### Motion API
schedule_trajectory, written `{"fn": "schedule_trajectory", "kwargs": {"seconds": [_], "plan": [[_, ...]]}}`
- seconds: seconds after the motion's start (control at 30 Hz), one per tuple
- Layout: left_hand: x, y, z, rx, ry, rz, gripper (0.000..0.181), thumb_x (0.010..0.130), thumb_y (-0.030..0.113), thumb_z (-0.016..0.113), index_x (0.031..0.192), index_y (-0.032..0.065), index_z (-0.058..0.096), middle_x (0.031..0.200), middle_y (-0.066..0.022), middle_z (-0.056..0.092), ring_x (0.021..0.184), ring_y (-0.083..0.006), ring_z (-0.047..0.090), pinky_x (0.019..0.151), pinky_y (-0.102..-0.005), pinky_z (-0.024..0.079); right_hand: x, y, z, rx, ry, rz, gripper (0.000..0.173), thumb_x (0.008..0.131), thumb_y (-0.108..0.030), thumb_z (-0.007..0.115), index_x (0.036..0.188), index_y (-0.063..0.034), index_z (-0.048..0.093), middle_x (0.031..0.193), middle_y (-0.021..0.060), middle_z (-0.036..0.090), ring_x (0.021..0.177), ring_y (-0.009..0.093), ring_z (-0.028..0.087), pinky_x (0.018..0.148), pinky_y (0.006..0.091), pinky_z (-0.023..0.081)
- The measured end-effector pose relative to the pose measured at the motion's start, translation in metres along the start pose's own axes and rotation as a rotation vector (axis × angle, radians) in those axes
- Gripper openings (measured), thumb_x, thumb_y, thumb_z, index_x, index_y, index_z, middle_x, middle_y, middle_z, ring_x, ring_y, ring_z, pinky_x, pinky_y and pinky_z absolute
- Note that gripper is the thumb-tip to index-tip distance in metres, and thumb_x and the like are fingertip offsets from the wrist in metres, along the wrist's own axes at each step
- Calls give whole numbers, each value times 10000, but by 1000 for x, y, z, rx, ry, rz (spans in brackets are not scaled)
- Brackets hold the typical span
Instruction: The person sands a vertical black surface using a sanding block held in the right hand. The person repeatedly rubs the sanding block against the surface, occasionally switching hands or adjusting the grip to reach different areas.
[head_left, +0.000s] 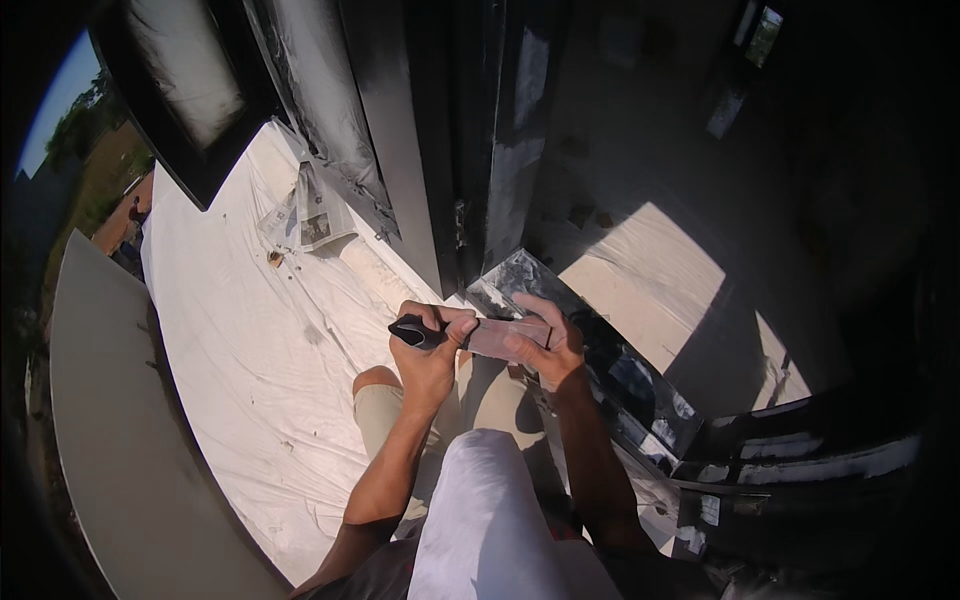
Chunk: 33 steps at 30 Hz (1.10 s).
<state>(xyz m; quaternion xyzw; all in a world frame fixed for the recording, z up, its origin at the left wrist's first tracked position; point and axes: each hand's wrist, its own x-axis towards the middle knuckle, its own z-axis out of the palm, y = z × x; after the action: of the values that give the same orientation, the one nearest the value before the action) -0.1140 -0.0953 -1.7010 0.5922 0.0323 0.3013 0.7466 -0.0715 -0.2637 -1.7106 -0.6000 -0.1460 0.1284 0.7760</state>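
Observation:
Both hands hold a strip that looks like sandpaper (502, 337), dusty reddish along its flat length. Its dark end curls into an open loop beside my left hand (429, 349). The left thumb presses on top of the strip, with the fingers bent around it. My right hand (555, 345) grips the reddish end between thumb and fingers, its index finger stretched out above. Whether a block lies inside the fold, I cannot tell. Just beyond the hands is the foot of a dark door or window frame (450, 247), beside a black sill (570, 300) with whitish filler patches.
A wrinkled white drop cloth (262, 375) covers the ground at left, with newspaper (319, 217) on it. A grey curved panel (127, 420) stands at far left. Sunlight falls on the interior floor (645, 277). White cloth (487, 517) hangs close below me.

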Motion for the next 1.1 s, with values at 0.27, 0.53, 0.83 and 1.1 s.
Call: {"fn": "schedule_trajectory", "kwargs": {"seconds": [0.27,0.53,0.83,1.1], "plan": [[-18,-13,41,-195,244,-60,313,920,71,747,906,74,434,896,-101,667,809,-126,583,772,-268,470,20,3,62,276,413,-225,260,979,-236,686,1116,-14,695,923,-12,681,817,89,599,710,268,482],[-13,-19,22,-222,179,-132,290,948,62,698,955,76,408,930,-120,657,849,-222,694,755,-336,543,87,-49,63,-478,642,-867,246,937,-145,701,1149,-21,724,899,78,622,792,219,611,704,326,492],[-42,-31,-47,87,290,-351,248,950,57,687,939,38,440,961,-121,632,852,-244,694,797,-356,573,183,-65,95,-738,544,-1205,478,940,-245,637,1372,-41,619,1119,128,531,1019,275,510,857,387,443],[-88,-50,-102,179,417,-294,198,964,70,670,1046,-45,531,950,-105,624,831,-223,684,788,-332,572,184,-57,66,-1147,533,-1290,610,958,-457,495,1439,-87,559,1520,135,452,1336,372,411,1066,471,211]]}}
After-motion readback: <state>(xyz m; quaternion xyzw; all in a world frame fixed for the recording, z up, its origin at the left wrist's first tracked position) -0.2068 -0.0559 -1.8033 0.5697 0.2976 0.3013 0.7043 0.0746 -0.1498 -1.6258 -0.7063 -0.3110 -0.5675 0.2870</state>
